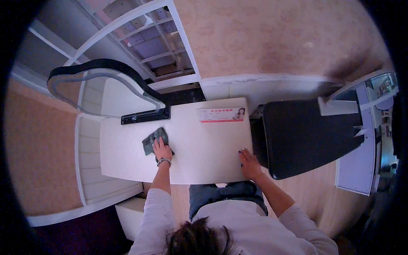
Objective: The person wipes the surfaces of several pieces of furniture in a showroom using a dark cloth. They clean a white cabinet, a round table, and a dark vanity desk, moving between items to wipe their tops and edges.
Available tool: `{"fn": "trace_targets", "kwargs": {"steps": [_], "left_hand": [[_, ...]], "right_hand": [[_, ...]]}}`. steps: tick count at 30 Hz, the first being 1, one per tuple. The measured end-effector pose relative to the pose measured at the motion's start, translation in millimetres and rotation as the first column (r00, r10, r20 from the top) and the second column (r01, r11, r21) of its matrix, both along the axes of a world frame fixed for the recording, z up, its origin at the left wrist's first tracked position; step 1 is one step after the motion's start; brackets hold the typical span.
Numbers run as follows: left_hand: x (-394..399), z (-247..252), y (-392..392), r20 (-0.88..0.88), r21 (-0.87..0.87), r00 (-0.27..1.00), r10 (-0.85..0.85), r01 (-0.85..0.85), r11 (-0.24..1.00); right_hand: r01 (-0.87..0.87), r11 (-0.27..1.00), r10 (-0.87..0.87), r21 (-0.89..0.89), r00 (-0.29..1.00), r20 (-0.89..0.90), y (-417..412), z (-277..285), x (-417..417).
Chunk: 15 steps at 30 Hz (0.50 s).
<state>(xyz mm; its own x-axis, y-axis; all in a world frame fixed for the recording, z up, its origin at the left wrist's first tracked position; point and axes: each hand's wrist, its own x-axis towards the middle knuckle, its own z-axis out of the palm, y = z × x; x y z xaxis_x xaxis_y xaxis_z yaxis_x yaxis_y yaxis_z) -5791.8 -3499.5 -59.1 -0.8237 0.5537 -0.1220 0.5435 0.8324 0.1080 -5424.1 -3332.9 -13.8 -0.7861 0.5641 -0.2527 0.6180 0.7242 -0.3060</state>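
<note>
On the white tabletop [204, 143], a dark grey-green cloth [149, 143] lies crumpled under my left hand [163, 151]. The fingers press down flat on the cloth, and a bracelet circles that wrist. My right hand [250, 164] rests at the table's right front edge with no object in it; a ring shows on one finger. Behind the cloth stands a black-framed mirror [134, 84] on a black base [146, 116]. To the right of this base, a printed card [220, 115] with writing and a picture of a person lies near the back edge.
A black-topped table [312, 140] stands close on the right, bearing a second mirror's white base [338, 107]. A white-framed window [156, 41] is behind at the left. White panelling [271, 87] runs below the patterned wall [280, 38]. A white cabinet [132, 213] sits low at the left.
</note>
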Motion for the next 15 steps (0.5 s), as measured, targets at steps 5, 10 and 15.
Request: {"fn": "trace_targets", "kwargs": {"steps": [5,10,15], "left_hand": [[32.6,0.2,55.8,0.025,-0.271,0.991,-0.134,0.136,0.953],[124.2,-11.0,77.6,-0.079,0.061,0.93,-0.36,0.365,0.929],[153.8,-1.7,61.8,-0.055,0.083,0.724,-0.687,0.689,0.72]], "right_hand": [[0.011,0.999,-0.012,-0.049,1.0,-0.013,6.6,-10.7,6.7],[-0.001,0.999,0.0,-0.033,0.999,-0.049,5.0,-8.2,4.5],[-0.038,0.997,0.036,-0.06,0.999,-0.025,8.2,-4.8,5.9]]}}
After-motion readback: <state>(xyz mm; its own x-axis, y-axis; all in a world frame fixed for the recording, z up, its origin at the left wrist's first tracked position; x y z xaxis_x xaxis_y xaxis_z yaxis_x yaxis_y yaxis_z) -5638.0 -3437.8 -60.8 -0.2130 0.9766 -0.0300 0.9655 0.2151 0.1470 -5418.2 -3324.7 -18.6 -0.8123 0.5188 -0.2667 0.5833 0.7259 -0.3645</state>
